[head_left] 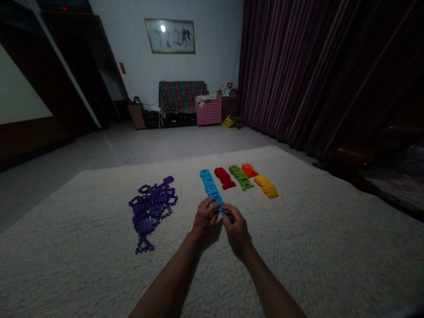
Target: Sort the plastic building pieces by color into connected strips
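Observation:
My left hand (206,216) and my right hand (236,224) meet at the near end of a long row of blue plastic pieces (210,184) lying on a cream rug (298,229). Both hands have their fingers pinched on the nearest blue piece. To the right of the blue row lie short rows of red pieces (225,178), green pieces (241,177), orange pieces (249,170) and yellow pieces (266,186). A loose pile of purple pieces (151,206) lies to the left of my hands.
Beyond the rug is bare grey floor (165,143). Dark curtains (314,75) hang along the right. A covered sofa (180,97), a checked box (208,110) and small furniture stand at the far wall. A dark staircase (66,66) rises on the left.

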Available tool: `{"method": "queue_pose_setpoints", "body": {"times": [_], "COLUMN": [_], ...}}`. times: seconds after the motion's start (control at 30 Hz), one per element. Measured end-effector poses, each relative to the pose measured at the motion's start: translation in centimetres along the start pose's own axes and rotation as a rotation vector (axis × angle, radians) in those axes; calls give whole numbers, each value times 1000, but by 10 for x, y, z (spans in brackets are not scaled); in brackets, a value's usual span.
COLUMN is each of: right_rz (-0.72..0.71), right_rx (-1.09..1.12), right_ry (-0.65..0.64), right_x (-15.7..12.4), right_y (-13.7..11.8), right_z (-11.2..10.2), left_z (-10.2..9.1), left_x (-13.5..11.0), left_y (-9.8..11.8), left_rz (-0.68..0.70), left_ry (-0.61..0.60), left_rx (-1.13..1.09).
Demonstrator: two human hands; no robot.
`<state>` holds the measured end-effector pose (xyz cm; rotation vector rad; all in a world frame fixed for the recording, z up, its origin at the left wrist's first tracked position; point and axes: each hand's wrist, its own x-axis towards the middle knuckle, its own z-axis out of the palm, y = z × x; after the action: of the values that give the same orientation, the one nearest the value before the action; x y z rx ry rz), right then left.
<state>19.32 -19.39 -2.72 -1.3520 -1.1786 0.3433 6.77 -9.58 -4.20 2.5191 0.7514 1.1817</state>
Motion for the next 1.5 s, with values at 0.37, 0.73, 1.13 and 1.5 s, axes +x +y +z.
{"method": "queue_pose_setpoints", "body": {"times": [0.37, 0.73, 1.13, 1.5], "right_rz": [245, 203, -43, -84], "right_rx": [128, -250, -389, -473], "right_ry": [-17, 155, -23, -78], "right_x": [3, 11, 5, 2], "right_y": [4, 0, 12, 15], "right_z": [-2, -17, -6, -5], "left_z": [-5, -17, -5, -4], "left_x": [-1, 5, 10, 13], "left_y": [10, 11, 17, 18], "left_rz": [0, -339, -369, -462], "left_ry": [52, 112, -67, -107], "left_rx": [-91, -16, 216, 268]}}
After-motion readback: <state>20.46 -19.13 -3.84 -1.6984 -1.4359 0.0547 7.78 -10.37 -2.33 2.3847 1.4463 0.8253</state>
